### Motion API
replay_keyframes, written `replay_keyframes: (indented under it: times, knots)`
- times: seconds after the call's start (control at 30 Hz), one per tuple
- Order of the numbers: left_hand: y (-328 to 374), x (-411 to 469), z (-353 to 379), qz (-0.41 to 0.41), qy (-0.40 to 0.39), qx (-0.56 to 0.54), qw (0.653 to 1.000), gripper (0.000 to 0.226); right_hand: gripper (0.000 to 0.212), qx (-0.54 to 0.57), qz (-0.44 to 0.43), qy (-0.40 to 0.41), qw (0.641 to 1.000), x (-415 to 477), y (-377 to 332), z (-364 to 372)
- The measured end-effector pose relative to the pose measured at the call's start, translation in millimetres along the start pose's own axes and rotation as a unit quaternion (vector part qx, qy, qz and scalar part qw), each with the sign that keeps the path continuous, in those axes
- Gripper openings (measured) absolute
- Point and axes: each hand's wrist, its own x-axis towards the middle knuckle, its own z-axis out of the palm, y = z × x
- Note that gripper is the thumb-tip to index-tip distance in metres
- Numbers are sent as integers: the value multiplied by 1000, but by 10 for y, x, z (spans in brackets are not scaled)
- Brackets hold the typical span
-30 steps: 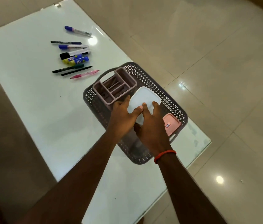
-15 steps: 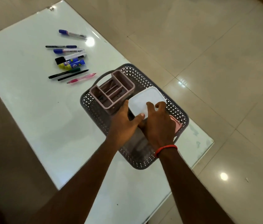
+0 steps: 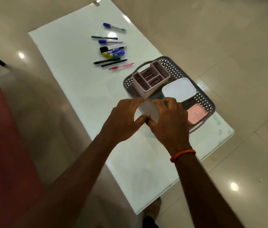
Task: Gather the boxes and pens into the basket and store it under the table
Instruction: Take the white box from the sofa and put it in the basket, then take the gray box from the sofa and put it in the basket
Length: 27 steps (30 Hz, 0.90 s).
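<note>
A: What are the hands doing?

B: The left hand (image 3: 123, 120) and the right hand (image 3: 168, 119) meet at the near corner of the grey basket (image 3: 207, 102), fingers curled and thumbs touching. Between them shows a pale, rounded, translucent thing (image 3: 148, 109); it is blurred, so I cannot tell what it is, nor whether they grip it or only rest on it. An orange band (image 3: 182, 155) circles the right wrist.

A: And the boxes?

B: In the basket, just beyond the hands: a pink divided organiser (image 3: 149, 79) at the far left end, a white lidded box (image 3: 178, 89) beside it, and a small pink box (image 3: 196, 114) just right of the right hand.

A: The pens?

B: A loose row of pens and markers (image 3: 112, 48) lies on the white counter (image 3: 74, 66), well apart from the hands, past the basket's far end.

A: Any writing?

B: A small label on the pink box lid and print on the yellow-and-blue markers (image 3: 113, 53), both too small to read.
</note>
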Motion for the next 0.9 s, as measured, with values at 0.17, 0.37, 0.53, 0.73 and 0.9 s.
replay_keyframes:
  times: [0.17,0.37,0.53,0.73,0.9]
  knots:
    - [-43,-710,-681,-10,28,6,1000,60,59,12,-35,10,999,-478,-662,-460]
    - [62,-1799,-1553,-61,81,-37,994,62,59,40,-86,-31,995,-1172,-1527,-1144]
    - [55,-2770,-2319,-102,123,-41,986,57,57,55,-166,-42,984,-1669,-2364,-1712]
    - [-139,-3711,-2851,-164,190,-56,966,64,58,47,-258,-65,963,-2060,-3121,-2008]
    - [-367,-4228,-3118,-215,239,-68,945,72,59,41,-311,-85,946,-2239,-3598,-2054]
